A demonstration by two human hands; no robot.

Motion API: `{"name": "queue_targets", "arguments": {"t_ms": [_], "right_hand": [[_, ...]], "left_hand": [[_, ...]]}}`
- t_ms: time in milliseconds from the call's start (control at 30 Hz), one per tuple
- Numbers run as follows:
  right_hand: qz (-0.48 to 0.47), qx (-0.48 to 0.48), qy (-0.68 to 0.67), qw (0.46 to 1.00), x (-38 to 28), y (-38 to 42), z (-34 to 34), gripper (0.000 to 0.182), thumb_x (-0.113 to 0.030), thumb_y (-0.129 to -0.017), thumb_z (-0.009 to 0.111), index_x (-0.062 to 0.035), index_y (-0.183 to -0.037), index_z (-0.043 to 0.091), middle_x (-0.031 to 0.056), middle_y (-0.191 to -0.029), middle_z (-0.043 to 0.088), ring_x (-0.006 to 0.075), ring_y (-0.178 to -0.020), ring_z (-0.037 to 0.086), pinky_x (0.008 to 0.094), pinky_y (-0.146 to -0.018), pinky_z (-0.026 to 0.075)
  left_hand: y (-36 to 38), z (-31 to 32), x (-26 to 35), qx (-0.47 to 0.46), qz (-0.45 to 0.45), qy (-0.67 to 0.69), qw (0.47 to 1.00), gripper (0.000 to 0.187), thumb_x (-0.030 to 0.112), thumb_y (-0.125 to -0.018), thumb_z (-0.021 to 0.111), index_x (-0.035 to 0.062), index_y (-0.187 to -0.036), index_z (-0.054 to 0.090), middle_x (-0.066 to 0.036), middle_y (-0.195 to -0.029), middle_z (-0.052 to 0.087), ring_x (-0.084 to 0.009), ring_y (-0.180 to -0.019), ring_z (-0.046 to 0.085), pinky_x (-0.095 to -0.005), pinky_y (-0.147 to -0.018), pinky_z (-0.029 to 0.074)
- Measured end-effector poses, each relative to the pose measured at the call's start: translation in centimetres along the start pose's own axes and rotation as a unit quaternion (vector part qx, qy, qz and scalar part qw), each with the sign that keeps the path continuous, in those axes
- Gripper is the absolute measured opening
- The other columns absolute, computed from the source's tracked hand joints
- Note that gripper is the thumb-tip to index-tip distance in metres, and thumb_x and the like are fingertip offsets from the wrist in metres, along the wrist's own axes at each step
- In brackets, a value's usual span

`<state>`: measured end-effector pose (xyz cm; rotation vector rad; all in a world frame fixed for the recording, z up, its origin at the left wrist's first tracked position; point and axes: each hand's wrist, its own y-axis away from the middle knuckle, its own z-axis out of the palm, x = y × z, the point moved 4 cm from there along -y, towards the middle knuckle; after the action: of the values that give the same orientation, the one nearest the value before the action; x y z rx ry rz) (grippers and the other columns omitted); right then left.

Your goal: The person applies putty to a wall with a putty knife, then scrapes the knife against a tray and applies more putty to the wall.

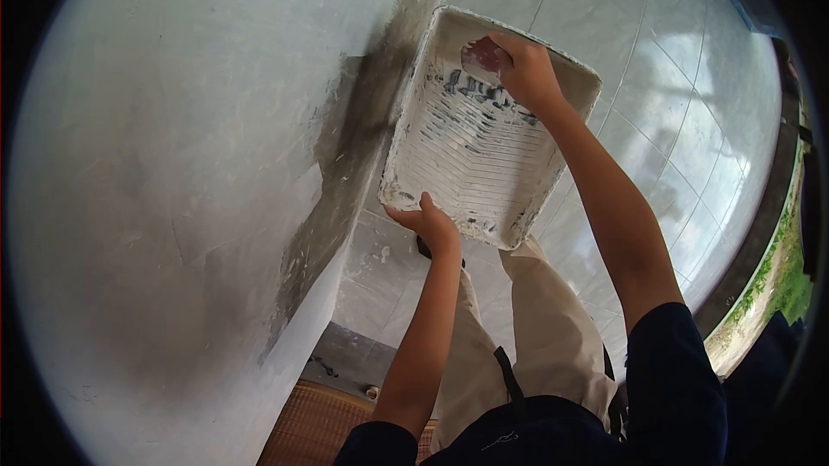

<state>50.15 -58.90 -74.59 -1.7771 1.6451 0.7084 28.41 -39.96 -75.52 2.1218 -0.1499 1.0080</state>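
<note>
A white paint tray (484, 151), ribbed inside and smeared with white and dark paint, is held tilted in front of me beside the wall. My left hand (429, 226) grips its near left corner, with the thumb over the rim and the other fingers hidden beneath. Inside the far end, my right hand (528, 73) is closed on a flat dark-red scraper (484, 58) coated with pale paint. The scraper is down against the tray's inner surface, just above the ribs, where dark paint streaks show.
Along the left stands a pale wall (199, 138) with a rough grey-brown bare strip (345, 138) at its lower edge. Glossy grey floor tiles (639, 77) lie around the tray. A brown woven surface (315, 427) is at bottom left, and grass (790, 285) shows beyond the floor's right edge.
</note>
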Motion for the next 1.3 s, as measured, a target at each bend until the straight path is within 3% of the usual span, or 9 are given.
{"name": "queue_targets", "arguments": {"t_ms": [100, 433, 533, 600, 833, 900, 1000, 1233, 1300], "right_hand": [[-0.06, 0.01, 0.0, 0.998, -0.9, -1.1, 1.0, 0.033, 0.002, -0.082, 0.062, -0.0007, -0.115, 0.067, 0.0223, -0.097, 0.069, 0.0386, -0.087, 0.067, 0.0422, -0.079, 0.054], [-0.023, -0.078, 0.057, 0.995, -1.0, -3.4, 2.7, 0.035, -0.001, -0.077, 0.063, -0.0044, -0.111, 0.069, 0.0178, -0.09, 0.071, 0.0359, -0.085, 0.068, 0.044, -0.079, 0.055], [-0.018, -0.072, 0.057, 0.996, -1.1, -2.8, 2.9, 0.038, -0.001, -0.076, 0.063, -0.0046, -0.114, 0.069, 0.0183, -0.09, 0.071, 0.0353, -0.085, 0.069, 0.0436, -0.079, 0.055], [0.023, -0.061, 0.014, 0.998, -0.6, -2.5, 2.8, 0.033, -0.003, -0.085, 0.06, -0.0046, -0.117, 0.068, 0.0247, -0.098, 0.069, 0.0408, -0.091, 0.066, 0.0421, -0.084, 0.052], [0.1, -0.111, -0.003, 0.989, 0.4, -1.2, 3.1, 0.035, -0.006, -0.087, 0.061, -0.006, -0.122, 0.066, 0.0234, -0.103, 0.069, 0.0391, -0.092, 0.067, 0.0388, -0.085, 0.051], [0.134, -0.119, -0.034, 0.983, 0.8, -0.8, 3.2, 0.034, -0.007, -0.088, 0.062, -0.0067, -0.122, 0.066, 0.0231, -0.104, 0.069, 0.0382, -0.091, 0.067, 0.0378, -0.085, 0.051], [0.112, -0.15, -0.02, 0.982, 0.5, -0.6, 3.6, 0.033, -0.008, -0.088, 0.063, -0.0069, -0.121, 0.067, 0.0232, -0.103, 0.069, 0.0376, -0.091, 0.068, 0.037, -0.085, 0.051], [0.072, -0.158, -0.034, 0.984, 0.0, 2.3, 4.5, 0.033, -0.006, -0.084, 0.062, -0.0071, -0.116, 0.07, 0.0235, -0.096, 0.069, 0.04, -0.086, 0.067, 0.0414, -0.084, 0.053], [0.071, -0.164, -0.054, 0.982, -0.2, 4.0, 5.3, 0.033, -0.006, -0.084, 0.062, -0.0061, -0.116, 0.07, 0.0238, -0.097, 0.069, 0.0406, -0.088, 0.067, 0.0413, -0.085, 0.052]], "left_hand": [[-0.2, 0.0, -0.2, -0.002, -0.004, -0.012, 1.0, 0.08, 0.011, -0.095, 0.047, -0.001, -0.153, -0.006, -0.026, -0.159, 0.002, -0.0359, -0.147, 0.018, -0.043, -0.119, 0.02], [0.0, 0.0, -0.1, -0.009, -0.001, 0.002, 1.0, 0.077, 0.011, -0.096, 0.046, 0.0016, -0.153, -0.005, -0.024, -0.159, 0.001, -0.0355, -0.147, 0.018, -0.0447, -0.119, 0.02], [0.0, 0.0, 0.1, 0.005, -0.004, -0.022, 1.0, 0.08, 0.01, -0.094, 0.048, -0.0005, -0.152, -0.005, -0.031, -0.154, 0.004, -0.0415, -0.142, 0.024, -0.0464, -0.116, 0.026], [0.2, 0.0, 0.1, -0.008, -0.024, 0.0, 1.0, 0.077, 0.012, -0.096, 0.045, 0.005, -0.154, -0.005, -0.023, -0.159, 0.0, -0.0359, -0.147, 0.018, -0.0455, -0.119, 0.021], [-0.2, -0.1, -0.6, -0.006, -0.013, -0.008, 1.0, 0.077, 0.013, -0.096, 0.046, 0.0054, -0.154, -0.004, -0.023, -0.159, 0.002, -0.0362, -0.146, 0.02, -0.0452, -0.119, 0.021], [-0.2, -0.2, -0.4, -0.009, 0.004, 0.004, 1.0, 0.079, 0.013, -0.094, 0.049, 0.0002, -0.152, -0.002, -0.029, -0.154, 0.005, -0.0409, -0.143, 0.021, -0.047, -0.116, 0.025], [0.1, -0.2, -0.1, -0.014, -0.015, 0.015, 1.0, 0.079, 0.014, -0.094, 0.049, 0.005, -0.153, -0.003, -0.024, -0.158, 0.003, -0.0357, -0.146, 0.02, -0.0452, -0.119, 0.02], [-0.5, -0.3, -0.7, -0.012, -0.014, 0.04, 0.999, 0.082, 0.014, -0.093, 0.05, 0.0059, -0.154, -0.005, -0.023, -0.158, 0.003, -0.0354, -0.146, 0.02, -0.0448, -0.119, 0.019], [-0.5, -0.3, -0.6, -0.002, -0.001, 0.057, 0.998, 0.081, 0.018, -0.093, 0.053, 0.0012, -0.152, 0.0, -0.029, -0.154, 0.006, -0.0403, -0.142, 0.023, -0.0469, -0.116, 0.026]]}}
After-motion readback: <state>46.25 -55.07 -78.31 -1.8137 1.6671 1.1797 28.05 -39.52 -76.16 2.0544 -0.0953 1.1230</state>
